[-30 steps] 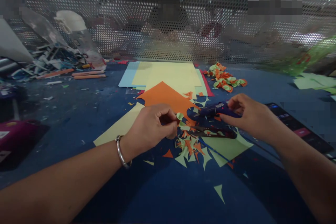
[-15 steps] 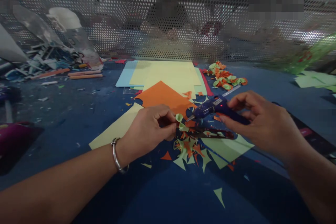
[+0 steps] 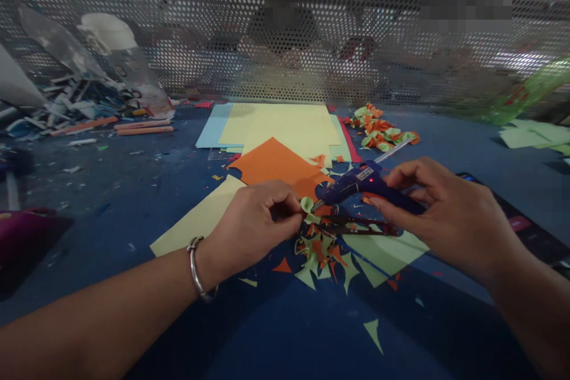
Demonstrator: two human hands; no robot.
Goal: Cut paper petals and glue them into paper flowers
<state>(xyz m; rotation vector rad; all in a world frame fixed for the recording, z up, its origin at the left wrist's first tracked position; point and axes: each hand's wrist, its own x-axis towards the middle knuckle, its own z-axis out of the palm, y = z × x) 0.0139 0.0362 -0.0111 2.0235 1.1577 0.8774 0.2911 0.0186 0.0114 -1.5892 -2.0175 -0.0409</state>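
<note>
Between thumb and forefinger, my left hand (image 3: 260,219) pinches a small curled light green paper piece (image 3: 307,205). My right hand (image 3: 436,208) is wrapped round the handle of a dark blue glue gun (image 3: 351,183), whose red light is lit. The gun's nozzle points left and is at the green paper piece; whether they touch I cannot tell. A clear glue stick (image 3: 394,150) juts from the gun's back. Below the gun lie dark-handled scissors (image 3: 360,225) among green and orange paper scraps (image 3: 318,252).
An orange sheet (image 3: 276,160) with cut edges lies ahead, before stacked yellow sheets (image 3: 285,122). Curled paper pieces (image 3: 378,130) are heaped behind the gun. A phone (image 3: 529,228) lies by my right hand. A bottle (image 3: 129,62) and foam scraps stand far left, before a perforated metal panel (image 3: 200,29).
The glue gun has moved slightly left and down, bringing its nozzle to the green paper piece. My left hand and the piece have shifted slightly right.
</note>
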